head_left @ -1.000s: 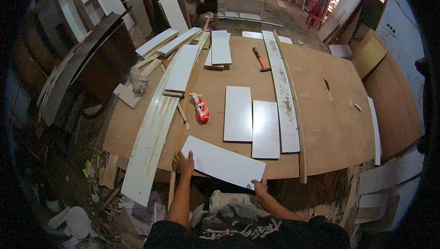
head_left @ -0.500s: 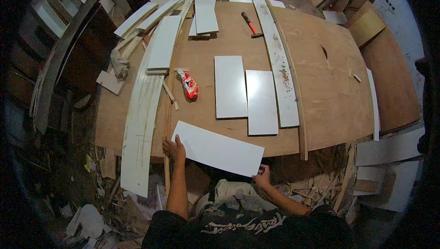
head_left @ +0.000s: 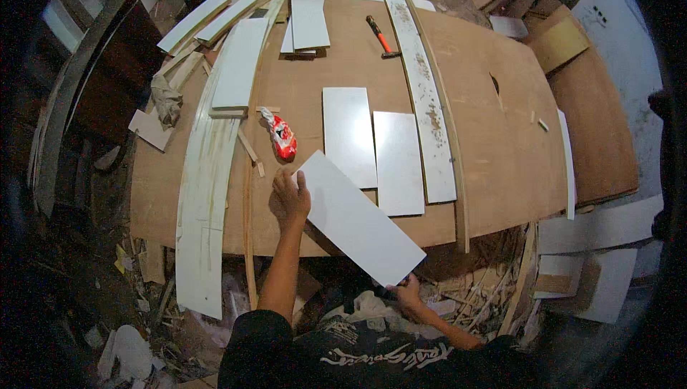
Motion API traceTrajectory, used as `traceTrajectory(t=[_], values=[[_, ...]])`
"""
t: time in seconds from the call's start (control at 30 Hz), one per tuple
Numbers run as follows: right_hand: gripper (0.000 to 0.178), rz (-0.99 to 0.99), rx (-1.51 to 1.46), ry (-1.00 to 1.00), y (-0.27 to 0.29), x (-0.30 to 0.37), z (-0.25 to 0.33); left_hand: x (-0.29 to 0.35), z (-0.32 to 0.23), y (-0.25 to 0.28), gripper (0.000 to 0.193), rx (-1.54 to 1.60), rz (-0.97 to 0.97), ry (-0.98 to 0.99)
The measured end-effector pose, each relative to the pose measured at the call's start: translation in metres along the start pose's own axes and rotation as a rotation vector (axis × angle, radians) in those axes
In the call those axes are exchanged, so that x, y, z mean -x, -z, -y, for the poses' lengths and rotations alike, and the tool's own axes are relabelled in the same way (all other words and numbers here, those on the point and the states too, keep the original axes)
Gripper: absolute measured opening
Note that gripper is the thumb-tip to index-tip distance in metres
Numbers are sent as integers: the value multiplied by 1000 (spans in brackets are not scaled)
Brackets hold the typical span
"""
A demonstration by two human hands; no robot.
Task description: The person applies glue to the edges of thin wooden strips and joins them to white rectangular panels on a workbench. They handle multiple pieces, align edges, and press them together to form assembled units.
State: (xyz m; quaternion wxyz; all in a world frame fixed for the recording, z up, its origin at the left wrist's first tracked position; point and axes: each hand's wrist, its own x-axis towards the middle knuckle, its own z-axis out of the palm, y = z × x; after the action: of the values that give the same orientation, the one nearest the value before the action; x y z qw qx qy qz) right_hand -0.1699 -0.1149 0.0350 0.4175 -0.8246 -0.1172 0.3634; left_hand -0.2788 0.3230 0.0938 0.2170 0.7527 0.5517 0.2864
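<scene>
A white rectangular board slants across the near edge of the worktable, its far left corner higher than its near right one. My left hand grips its far left end, thumb on the upper face. At the near right end, my right hand closes on the board's edge, fingers partly hidden beneath. Just beyond lie two more white boards, one partly overlapped by the held board and another to its right. A red and white plastic packet rests close to my left hand.
A hammer with a red and black handle lies farther back. Long white planks run along the left and right of the brown tabletop. Short white boards are stacked at the back. Wood scraps litter the floor.
The held board has turned clockwise: its left end has moved farther from me and to the right, with my left hand on it. My right hand has lowered slightly.
</scene>
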Motion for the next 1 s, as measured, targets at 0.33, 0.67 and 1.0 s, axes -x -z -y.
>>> traceTrajectory(t=[0.33, 0.67, 1.0], values=[[39, 504, -400, -384, -132, -6, 46, -122, -64, -77, 55, -60, 136, -247], [42, 769, -631, -905, -163, 14, 157, -127, -49, -101, 56, 30, 237, -179], [61, 519, -897, -954, -209, -96, 201, 57, 49, 18, 60, 191, -11, 6]])
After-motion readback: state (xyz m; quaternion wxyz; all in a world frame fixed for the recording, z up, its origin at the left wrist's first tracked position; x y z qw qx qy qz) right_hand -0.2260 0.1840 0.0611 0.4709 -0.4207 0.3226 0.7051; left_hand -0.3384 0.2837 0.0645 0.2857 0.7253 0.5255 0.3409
